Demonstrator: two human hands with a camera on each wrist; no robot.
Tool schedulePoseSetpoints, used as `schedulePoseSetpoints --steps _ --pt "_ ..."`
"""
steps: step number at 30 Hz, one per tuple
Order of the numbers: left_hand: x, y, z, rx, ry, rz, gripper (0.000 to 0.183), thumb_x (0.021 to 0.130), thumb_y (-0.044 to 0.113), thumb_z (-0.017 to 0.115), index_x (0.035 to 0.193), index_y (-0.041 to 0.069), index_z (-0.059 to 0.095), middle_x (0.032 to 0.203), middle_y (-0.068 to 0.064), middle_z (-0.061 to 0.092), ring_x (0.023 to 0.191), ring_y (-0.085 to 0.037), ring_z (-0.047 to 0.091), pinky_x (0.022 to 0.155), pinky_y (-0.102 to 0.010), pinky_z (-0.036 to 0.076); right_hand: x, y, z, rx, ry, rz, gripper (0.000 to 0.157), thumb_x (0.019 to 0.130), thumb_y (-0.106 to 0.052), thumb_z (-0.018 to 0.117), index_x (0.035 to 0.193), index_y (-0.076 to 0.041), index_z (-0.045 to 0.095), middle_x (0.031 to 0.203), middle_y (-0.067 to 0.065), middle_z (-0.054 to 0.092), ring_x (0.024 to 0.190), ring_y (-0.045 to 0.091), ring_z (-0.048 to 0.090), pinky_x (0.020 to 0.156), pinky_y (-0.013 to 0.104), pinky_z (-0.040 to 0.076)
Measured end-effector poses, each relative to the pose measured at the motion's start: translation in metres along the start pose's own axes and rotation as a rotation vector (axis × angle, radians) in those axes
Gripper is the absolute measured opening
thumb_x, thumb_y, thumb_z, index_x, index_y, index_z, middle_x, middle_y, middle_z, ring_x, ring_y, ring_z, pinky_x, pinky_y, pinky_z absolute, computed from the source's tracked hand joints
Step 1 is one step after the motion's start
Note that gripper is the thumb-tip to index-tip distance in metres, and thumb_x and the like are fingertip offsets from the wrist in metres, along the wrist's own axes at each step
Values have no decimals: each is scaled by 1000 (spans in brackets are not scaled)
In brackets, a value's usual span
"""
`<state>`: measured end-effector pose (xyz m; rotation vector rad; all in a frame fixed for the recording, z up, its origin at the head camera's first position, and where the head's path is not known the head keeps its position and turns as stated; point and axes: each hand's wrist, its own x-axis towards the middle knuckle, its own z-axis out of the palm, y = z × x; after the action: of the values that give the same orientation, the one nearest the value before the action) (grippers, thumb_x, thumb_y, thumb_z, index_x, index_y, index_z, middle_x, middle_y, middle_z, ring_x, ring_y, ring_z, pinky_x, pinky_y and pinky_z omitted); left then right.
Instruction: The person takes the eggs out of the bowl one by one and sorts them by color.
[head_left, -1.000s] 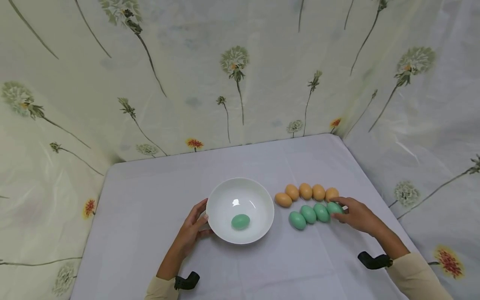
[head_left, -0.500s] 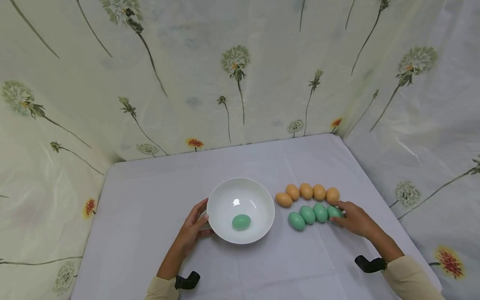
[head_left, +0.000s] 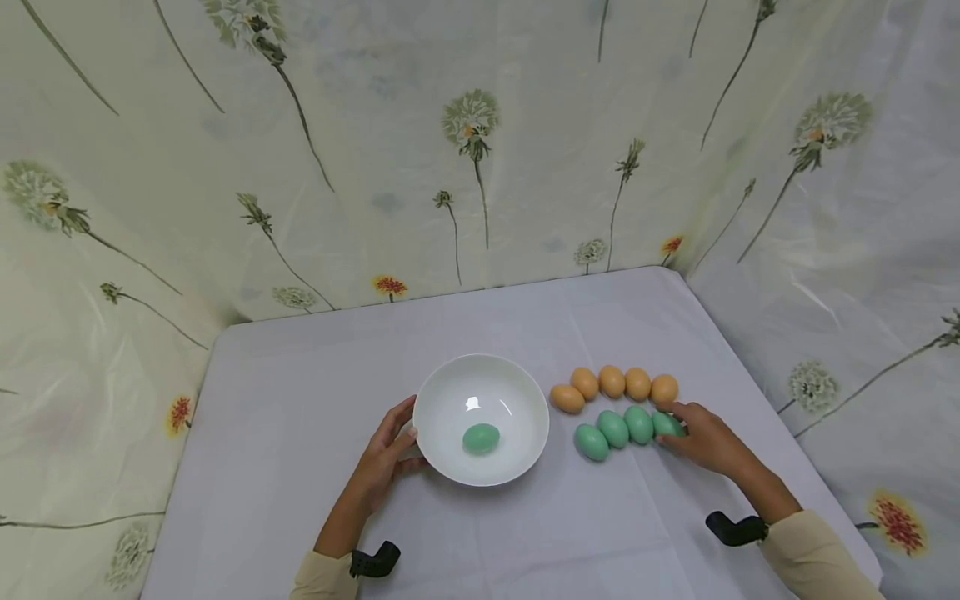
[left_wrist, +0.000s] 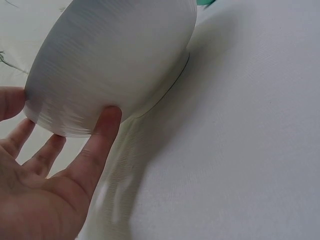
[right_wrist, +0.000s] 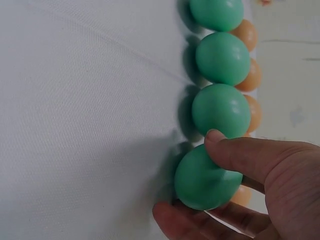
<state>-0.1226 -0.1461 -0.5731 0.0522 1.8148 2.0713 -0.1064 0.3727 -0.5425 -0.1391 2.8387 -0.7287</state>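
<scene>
My left hand (head_left: 381,462) holds the white bowl (head_left: 453,400) by its left side. In the left wrist view, the fingertips lie spread against the outer wall, and the bowl's foot meets the cloth. One green egg (head_left: 481,438) lies inside the bowl. On the right, my right hand (head_left: 708,437) grips the rightmost green egg (right_wrist: 200,182) of a row, thumb against one side and fingers against the other. Several more green eggs (head_left: 613,428) extend leftward from it. Behind them runs a curved row of orange eggs (head_left: 611,382).
A white cloth covers the table (head_left: 315,375). Flower-printed curtains (head_left: 375,150) hang behind it and at both sides. A black wrist device (head_left: 375,560) sits at the left cuff, another wrist device (head_left: 737,529) at the right.
The right hand has closed in around the rightmost green egg, moving slightly left and toward me, and that egg has turned a little. The left hand and bowl stay put.
</scene>
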Motion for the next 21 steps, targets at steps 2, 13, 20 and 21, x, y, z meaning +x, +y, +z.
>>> schedulePoseSetpoints --steps 2,13,20,21 --pt "0 0 0 -2 0 0 53 102 29 58 151 33 38 162 -2 31 138 -36 46 92 -53 56 0 -1 0 0 1 0 57 87 -17 76 135 5 56 115 27 62 100 37 62 77 48 55" --pt "-1 2 1 -4 -2 1 56 101 33 59 153 31 36 163 -1 29 134 -31 51 92 -50 57 -5 -9 -18 70 -89 92 64 90 -23 74 139 8 47 129 38 52 101 45 64 63 35 58" --pt "0 1 1 4 -7 5 56 102 33 58 153 31 35 163 -2 29 134 -30 52 92 -50 57 -4 -25 -49 63 -68 42 60 93 -23 71 139 7 49 137 35 49 109 47 61 66 36 60" --pt "0 1 1 1 -5 3 56 101 32 58 153 31 36 163 -2 29 134 -30 52 92 -50 57 -2 -29 -54 55 -58 27 58 93 -22 70 139 6 49 137 34 50 109 47 61 66 36 60"
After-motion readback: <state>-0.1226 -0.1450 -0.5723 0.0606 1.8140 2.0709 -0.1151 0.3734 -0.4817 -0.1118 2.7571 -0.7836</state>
